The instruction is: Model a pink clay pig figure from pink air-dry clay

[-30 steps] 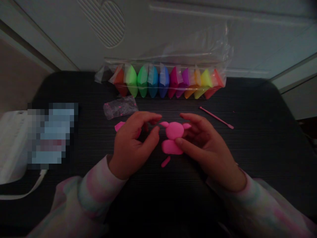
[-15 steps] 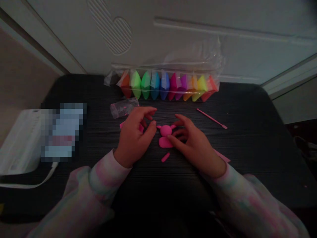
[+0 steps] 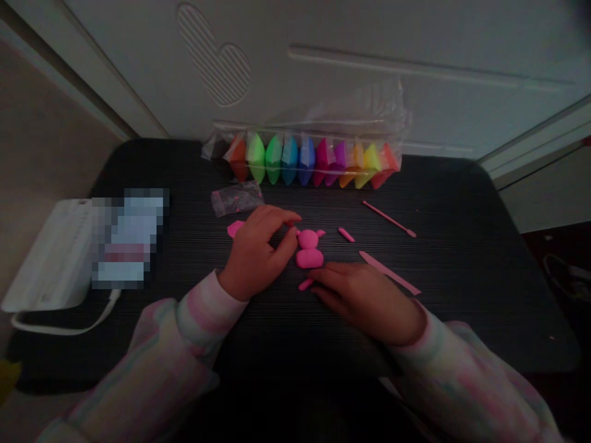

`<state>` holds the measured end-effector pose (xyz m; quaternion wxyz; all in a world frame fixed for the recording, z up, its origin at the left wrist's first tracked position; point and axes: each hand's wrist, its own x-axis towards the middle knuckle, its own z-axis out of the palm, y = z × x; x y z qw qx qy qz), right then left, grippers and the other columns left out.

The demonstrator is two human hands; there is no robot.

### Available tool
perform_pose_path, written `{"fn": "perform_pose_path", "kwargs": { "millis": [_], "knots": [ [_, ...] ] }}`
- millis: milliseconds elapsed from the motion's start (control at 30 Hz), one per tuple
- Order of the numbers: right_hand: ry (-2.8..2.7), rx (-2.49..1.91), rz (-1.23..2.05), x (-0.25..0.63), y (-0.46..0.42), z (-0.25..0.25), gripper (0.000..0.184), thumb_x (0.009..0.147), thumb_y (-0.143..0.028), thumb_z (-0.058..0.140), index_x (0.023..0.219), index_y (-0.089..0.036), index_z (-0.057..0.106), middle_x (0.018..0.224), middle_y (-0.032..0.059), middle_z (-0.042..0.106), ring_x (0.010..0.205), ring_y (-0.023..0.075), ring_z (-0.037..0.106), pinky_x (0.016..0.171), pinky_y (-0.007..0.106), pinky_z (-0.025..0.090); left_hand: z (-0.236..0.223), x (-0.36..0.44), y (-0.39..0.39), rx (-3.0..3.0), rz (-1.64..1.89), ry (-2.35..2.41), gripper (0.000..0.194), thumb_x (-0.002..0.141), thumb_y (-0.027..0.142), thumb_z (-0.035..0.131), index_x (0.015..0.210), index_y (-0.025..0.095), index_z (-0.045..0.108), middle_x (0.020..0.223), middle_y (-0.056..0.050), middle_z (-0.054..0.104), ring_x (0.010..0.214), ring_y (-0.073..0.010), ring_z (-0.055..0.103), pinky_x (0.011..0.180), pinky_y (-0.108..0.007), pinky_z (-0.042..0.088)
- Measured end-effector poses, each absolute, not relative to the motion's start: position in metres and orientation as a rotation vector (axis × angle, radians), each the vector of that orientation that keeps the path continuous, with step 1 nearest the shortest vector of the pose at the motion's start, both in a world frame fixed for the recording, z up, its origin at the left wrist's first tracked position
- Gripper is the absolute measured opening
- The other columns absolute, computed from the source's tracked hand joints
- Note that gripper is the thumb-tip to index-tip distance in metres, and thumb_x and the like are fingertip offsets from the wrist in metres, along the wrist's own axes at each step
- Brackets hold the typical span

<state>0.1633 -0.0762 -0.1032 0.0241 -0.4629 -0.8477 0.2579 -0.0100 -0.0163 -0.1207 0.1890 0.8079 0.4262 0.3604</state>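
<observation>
A pink clay figure with a round head, two small ears and an oval body lies flat on the dark table. My left hand curves beside its head, the thumb tip at the left ear and the index fingertip a little apart above it. Below the body, my right hand has its fingertips closed on one end of a small pink clay roll. Another pink clay roll rests to the right of the figure. Partly behind my left hand is a pink piece.
Several colored clay packets stand in a clear bag along the back. A small plastic bag lies before them. Two pink tools, a thin stick and a flat knife, lie at right. A white box and a blurred phone are left.
My right hand has moved from the figure's right side down to the lower clay roll, uncovering the other roll and the flat knife. My left thumb has come closer to the left ear.
</observation>
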Motion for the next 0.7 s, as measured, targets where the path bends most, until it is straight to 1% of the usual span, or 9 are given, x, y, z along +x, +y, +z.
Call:
{"fn": "perform_pose_path", "kwargs": {
  "millis": [100, 200, 300, 400, 467, 533, 600, 700],
  "knots": [
    [-2.626, -1.440, 0.791, 0.163, -0.075, -0.106, 0.016, 0.085, -0.020, 0.044, 0.090, -0.018, 0.058, 0.084, 0.0044, 0.064, 0.076, 0.0172, 0.060, 0.064, 0.029, 0.044, -0.119, -0.010, -0.018, 2.251, 1.000, 1.179, 0.014, 0.078, 0.014, 0.050, 0.087, 0.012, 0.059, 0.076, -0.003, 0.060, 0.071, -0.0131, 0.055, 0.066, -0.026, 0.044],
    [-2.567, -1.389, 0.745, 0.164, -0.074, -0.105, 0.014, 0.085, -0.022, 0.043, 0.085, -0.018, 0.057, 0.084, 0.0045, 0.062, 0.073, 0.0157, 0.057, 0.062, 0.028, 0.044, -0.115, -0.010, -0.020, 2.179, 0.938, 1.095, 0.014, 0.077, 0.016, 0.051, 0.086, 0.012, 0.061, 0.070, -0.002, 0.058, 0.061, -0.0104, 0.052, 0.057, -0.023, 0.042],
    [-2.429, -1.346, 0.687, 0.166, -0.074, -0.100, 0.010, 0.083, -0.020, 0.046, 0.088, -0.017, 0.055, 0.090, 0.0066, 0.059, 0.080, 0.0163, 0.056, 0.069, 0.030, 0.047, -0.111, -0.011, -0.023, 2.045, 0.798, 0.919, 0.016, 0.077, 0.021, 0.054, 0.089, 0.012, 0.060, 0.070, -0.001, 0.058, 0.055, -0.0080, 0.051, 0.049, -0.020, 0.041],
    [-2.266, -1.329, 0.653, 0.167, -0.073, -0.098, 0.011, 0.081, -0.017, 0.048, 0.091, -0.018, 0.053, 0.092, 0.0067, 0.060, 0.087, 0.0164, 0.057, 0.074, 0.030, 0.048, -0.109, -0.012, -0.026, 1.981, 0.655, 0.813, 0.021, 0.072, 0.025, 0.061, 0.090, 0.013, 0.059, 0.067, 0.001, 0.057, 0.051, -0.0068, 0.049, 0.046, -0.019, 0.040],
    [-2.209, -1.318, 0.634, 0.168, -0.074, -0.099, 0.010, 0.081, -0.017, 0.049, 0.090, -0.019, 0.053, 0.089, 0.0051, 0.062, 0.085, 0.0154, 0.058, 0.074, 0.029, 0.048, -0.109, -0.012, -0.026, 1.960, 0.596, 0.785, 0.023, 0.070, 0.024, 0.064, 0.090, 0.013, 0.059, 0.067, 0.001, 0.057, 0.052, -0.0071, 0.050, 0.046, -0.019, 0.040],
    [-2.184, -1.314, 0.602, 0.169, -0.074, -0.100, 0.009, 0.081, -0.018, 0.049, 0.089, -0.019, 0.053, 0.085, 0.0039, 0.063, 0.080, 0.0143, 0.059, 0.071, 0.028, 0.049, -0.110, -0.011, -0.026, 1.928, 0.580, 0.782, 0.020, 0.071, 0.022, 0.062, 0.089, 0.013, 0.059, 0.070, 0.000, 0.059, 0.055, -0.0085, 0.053, 0.050, -0.020, 0.043],
    [-2.164, -1.316, 0.569, 0.169, -0.074, -0.102, 0.010, 0.081, -0.019, 0.049, 0.091, -0.018, 0.053, 0.084, 0.0039, 0.064, 0.078, 0.0141, 0.060, 0.070, 0.028, 0.049, -0.112, -0.011, -0.025, 1.883, 0.597, 0.798, 0.017, 0.074, 0.022, 0.059, 0.088, 0.013, 0.061, 0.075, -0.003, 0.062, 0.062, -0.0110, 0.057, 0.056, -0.023, 0.047],
    [-2.150, -1.325, 0.542, 0.170, -0.073, -0.103, 0.014, 0.081, -0.021, 0.051, 0.094, -0.018, 0.054, 0.086, 0.0043, 0.065, 0.080, 0.0148, 0.060, 0.073, 0.029, 0.048, -0.114, -0.011, -0.025, 1.817, 0.627, 0.817, 0.015, 0.076, 0.023, 0.058, 0.087, 0.014, 0.063, 0.081, -0.005, 0.064, 0.072, -0.0140, 0.060, 0.066, -0.027, 0.049]
  ]
}}
